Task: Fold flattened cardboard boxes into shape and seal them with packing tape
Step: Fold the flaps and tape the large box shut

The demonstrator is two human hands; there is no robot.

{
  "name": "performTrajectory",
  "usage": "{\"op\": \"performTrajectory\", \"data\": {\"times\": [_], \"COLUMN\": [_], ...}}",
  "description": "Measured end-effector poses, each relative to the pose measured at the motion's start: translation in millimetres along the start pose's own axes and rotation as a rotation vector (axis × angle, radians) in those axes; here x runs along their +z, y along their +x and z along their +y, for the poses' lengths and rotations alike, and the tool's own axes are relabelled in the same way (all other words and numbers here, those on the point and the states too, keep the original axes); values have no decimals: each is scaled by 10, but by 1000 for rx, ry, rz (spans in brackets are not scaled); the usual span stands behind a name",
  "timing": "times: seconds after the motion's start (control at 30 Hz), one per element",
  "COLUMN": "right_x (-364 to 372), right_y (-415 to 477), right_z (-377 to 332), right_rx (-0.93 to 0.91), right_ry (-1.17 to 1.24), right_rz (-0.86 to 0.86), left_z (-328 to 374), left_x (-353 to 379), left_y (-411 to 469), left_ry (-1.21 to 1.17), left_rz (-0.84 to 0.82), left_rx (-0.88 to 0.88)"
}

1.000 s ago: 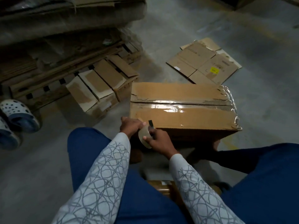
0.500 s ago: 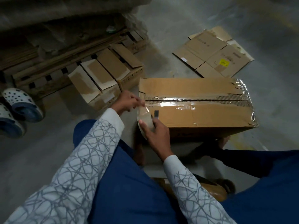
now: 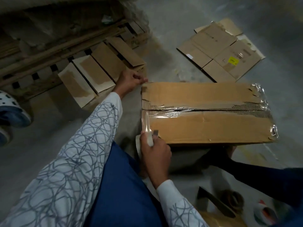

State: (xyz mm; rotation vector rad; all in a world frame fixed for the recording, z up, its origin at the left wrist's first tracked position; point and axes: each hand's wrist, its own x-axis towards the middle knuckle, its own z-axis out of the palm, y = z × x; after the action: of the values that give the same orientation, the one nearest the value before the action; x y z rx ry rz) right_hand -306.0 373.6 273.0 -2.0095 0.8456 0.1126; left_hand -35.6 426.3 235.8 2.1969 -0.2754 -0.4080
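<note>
- Clog shoes (image 3: 11, 110): far left edge, cut off by the frame.
- Wooden pallet (image 3: 41, 51): upper left, dim. Whatever is stacked on it is lost in shadow.
- Flattened cardboard pieces (image 3: 98, 71): overlapping along the pallet's near side.
- Left hand (image 3: 129, 79): arm in a patterned sleeve (image 3: 78, 145), stretched forward. Its fingers (image 3: 136, 77) are curled tight, thumb against forefinger, pinching the far end of the tape strip at the box's far left corner. The film is almost invisible there.
- Tape strip (image 3: 145, 119): clear, taut along the box's left end, running from the roll toward the left hand.
- Right hand (image 3: 155, 154): at the box's near left corner, fingers wrapped over the tape roll (image 3: 138, 145). The hand covers most of the roll; only a pale rim shows.
- Cardboard box (image 3: 205, 128): on the concrete floor (image 3: 164, 22), centre right. Flaps closed, seam taped, paper torn along the seam, tape crumpled at the right end.
- Flattened boxes (image 3: 213, 46): upper right, well apart from the box. One bears a yellow label (image 3: 233, 60).
- Brown tape roll (image 3: 232, 200): lower right, blurred. A dark flat item (image 3: 214, 203) beside it is too dim to identify.
</note>
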Motion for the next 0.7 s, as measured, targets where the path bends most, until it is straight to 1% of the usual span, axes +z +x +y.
{"op": "performTrajectory", "data": {"times": [0.07,0.13,0.4,0.53,0.7], "right_x": [27,85,232,236,202], "right_y": [174,293,404,369,356], "right_z": [-87,-156,-393,-430,-435], "right_rx": [42,80,160,159,138], "right_ry": [-45,-100,-221,-232,-224], "right_rz": [-31,-53,-83,-66,-68], "left_z": [-75,-206,-432,-395,-361], "left_x": [6,17,53,115,26], "left_y": [178,305,489,470,481], "left_ry": [92,129,37,44,6], "left_rz": [-31,-64,-66,-49,-10], "left_rx": [23,18,-66,-79,-68]}}
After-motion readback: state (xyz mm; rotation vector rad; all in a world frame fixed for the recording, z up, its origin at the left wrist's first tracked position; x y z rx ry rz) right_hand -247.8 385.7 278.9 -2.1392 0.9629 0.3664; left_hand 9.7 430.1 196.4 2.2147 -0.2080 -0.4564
